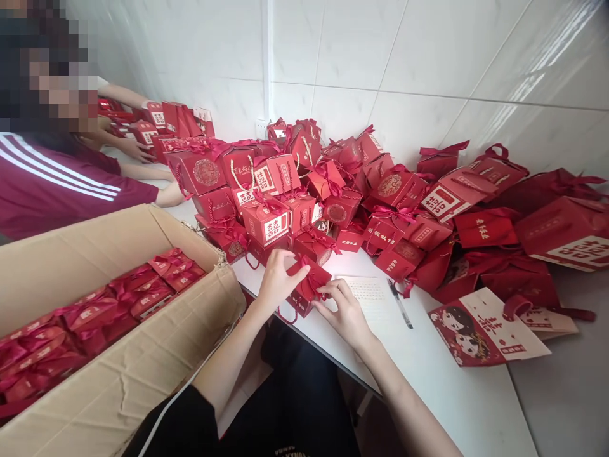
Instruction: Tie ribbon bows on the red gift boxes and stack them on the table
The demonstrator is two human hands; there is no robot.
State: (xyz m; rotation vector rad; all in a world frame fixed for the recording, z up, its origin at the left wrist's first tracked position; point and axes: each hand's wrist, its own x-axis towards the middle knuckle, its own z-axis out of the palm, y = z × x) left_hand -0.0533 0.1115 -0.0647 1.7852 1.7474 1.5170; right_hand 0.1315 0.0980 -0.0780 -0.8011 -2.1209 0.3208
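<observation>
A small red gift box [301, 306] stands at the near edge of the white table, with a dark red ribbon [313, 281] across its top. My left hand [280, 277] is curled at the box's upper left, its thumb against the ribbon and its index finger arched behind. On the right side, my right hand [346, 312] pinches the ribbon between thumb and fingers. A twisted red cord handle [287, 315] hangs from the box's front. My fingers partly hide the bow.
Red gift boxes [273, 226] are heaped behind my hands. Paper [366, 295] and a pen [400, 304] lie to the right, near an unfolded box [488, 327]. An open carton [190, 324] holding ribboned boxes stands at left. Another person's arm [169, 194] reaches over the far left.
</observation>
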